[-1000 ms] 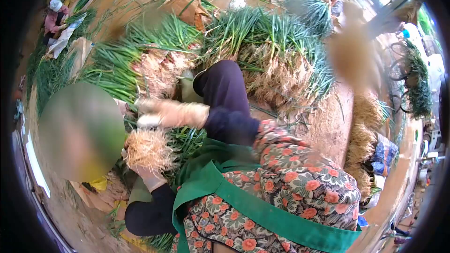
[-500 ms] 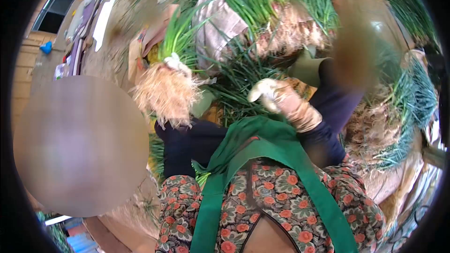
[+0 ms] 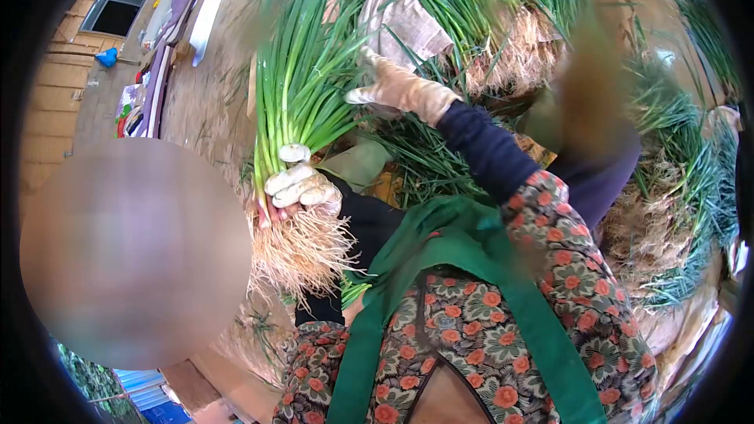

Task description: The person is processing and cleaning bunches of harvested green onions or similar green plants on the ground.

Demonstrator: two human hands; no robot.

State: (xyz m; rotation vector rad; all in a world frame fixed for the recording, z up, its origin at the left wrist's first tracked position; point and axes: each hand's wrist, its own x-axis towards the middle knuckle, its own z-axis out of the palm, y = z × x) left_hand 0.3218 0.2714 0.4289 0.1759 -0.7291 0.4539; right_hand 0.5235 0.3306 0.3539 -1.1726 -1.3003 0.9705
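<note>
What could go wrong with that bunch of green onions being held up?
The left hand grips the onion bunch only near its roots, so the long leaves could flop over or stalks slip out. The right hand reaches among the leaves and might bend or snap some. Loose soil could shake from the roots onto the green apron.

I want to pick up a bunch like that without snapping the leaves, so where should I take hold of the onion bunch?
Take the onion bunch at its narrow pale neck just above the roots, where the left hand wraps it now. Come from the side: there the stalks are tight and firm, while the leaves fan out loose above.
</note>
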